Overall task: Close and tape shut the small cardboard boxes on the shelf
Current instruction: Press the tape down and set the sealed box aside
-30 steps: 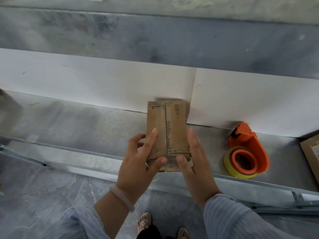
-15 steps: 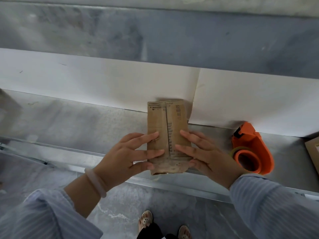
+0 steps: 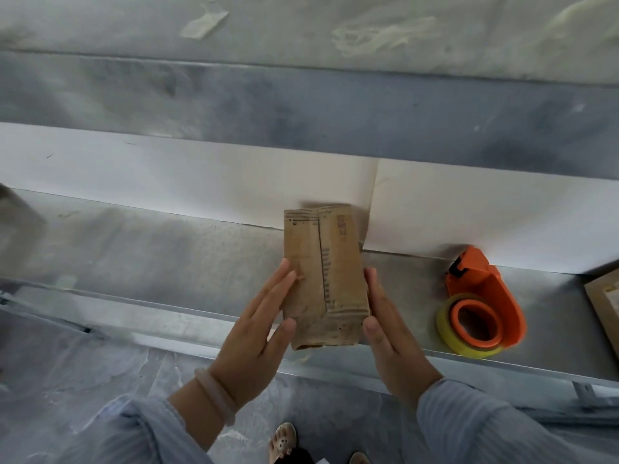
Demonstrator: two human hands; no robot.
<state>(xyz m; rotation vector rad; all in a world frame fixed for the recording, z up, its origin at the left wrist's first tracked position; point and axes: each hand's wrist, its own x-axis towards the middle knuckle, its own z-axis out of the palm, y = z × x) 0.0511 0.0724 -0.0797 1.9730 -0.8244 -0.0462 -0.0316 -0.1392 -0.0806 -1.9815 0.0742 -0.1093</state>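
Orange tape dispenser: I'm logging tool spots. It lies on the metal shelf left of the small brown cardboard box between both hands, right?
No. The head view shows the orange plastic tape dispenser on the grey metal shelf right of the small brown cardboard box, not left. The left hand and right hand do flank the box.

box (image 3: 323,272): worn brown cardboard, 2 flaps closed, seam running lengthwise, on shelf (image 3: 201,262) near front edge
tape dispenser (image 3: 485,286): orange, yellow roll, 3 o'clock of box

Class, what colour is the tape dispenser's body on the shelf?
Orange, on the tape dispenser; the head view shows it best.
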